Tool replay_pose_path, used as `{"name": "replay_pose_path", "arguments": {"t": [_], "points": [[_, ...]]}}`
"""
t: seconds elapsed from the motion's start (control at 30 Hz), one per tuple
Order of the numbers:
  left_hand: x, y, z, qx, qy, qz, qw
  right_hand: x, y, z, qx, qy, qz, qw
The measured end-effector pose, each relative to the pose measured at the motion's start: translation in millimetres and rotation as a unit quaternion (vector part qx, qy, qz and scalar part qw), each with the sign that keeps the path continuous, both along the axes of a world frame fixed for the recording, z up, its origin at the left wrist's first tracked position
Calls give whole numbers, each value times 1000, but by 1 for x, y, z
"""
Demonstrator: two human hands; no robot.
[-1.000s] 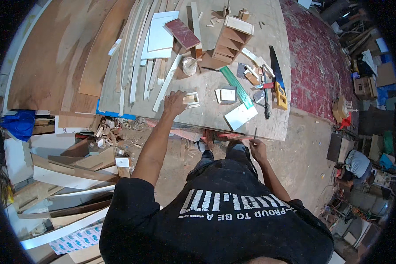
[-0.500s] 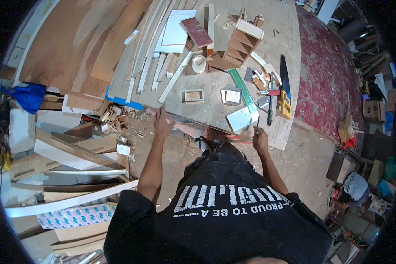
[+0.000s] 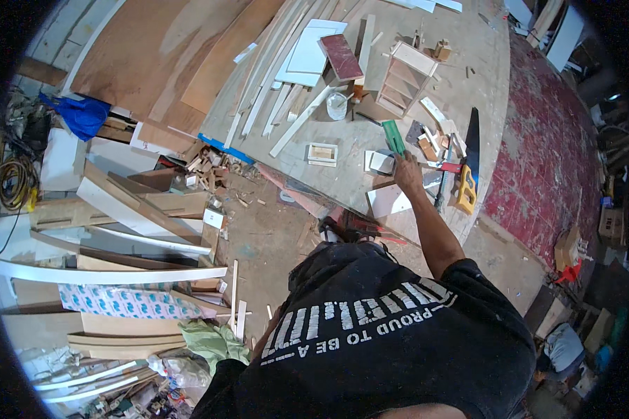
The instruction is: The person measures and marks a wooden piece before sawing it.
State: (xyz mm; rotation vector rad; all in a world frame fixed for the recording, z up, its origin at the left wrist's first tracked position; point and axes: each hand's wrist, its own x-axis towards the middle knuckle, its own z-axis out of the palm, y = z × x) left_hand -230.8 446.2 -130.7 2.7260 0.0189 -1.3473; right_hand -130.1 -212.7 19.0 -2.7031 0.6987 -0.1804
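My right hand [image 3: 407, 172] reaches over the workbench [image 3: 293, 164], its fingers bent down onto a long green strip [image 3: 393, 137] that looks like a straightedge. Part of the strip is hidden under the hand and forearm. Left of the fingers sits a small grey-and-white block [image 3: 382, 162]. A white panel [image 3: 390, 200] lies partly under my right forearm at the near edge. A small open wooden box [image 3: 322, 154] rests farther left. My left hand is out of sight; only a bit of that arm shows beside my body.
To the right lie a handsaw [image 3: 469, 174] with a yellow handle and several wood scraps. A small wooden shelf unit [image 3: 405, 78], a white tub [image 3: 337, 105] and a dark red board [image 3: 342, 57] stand farther back. Stacked panels [image 3: 147, 209] fill the floor at left.
My right hand has moved forward from the bench's near edge onto the green strip. The left hand has left the bench edge and gone out of view. The view has shifted left.
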Motion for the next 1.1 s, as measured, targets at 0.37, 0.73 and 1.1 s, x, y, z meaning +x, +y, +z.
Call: {"name": "replay_pose_path", "arguments": {"t": [0.37,0.73,1.1], "points": [[221,-201,107,-178,-299,-161,924,-75,76,3,43,-34,-50,997],[364,-427,186,-258,-258,-512,777,-202,172,-3,50,-24,-361,931],[378,-446,157,-260,-214,-554,762,-255,265,-17,120,35,-404,906]]}}
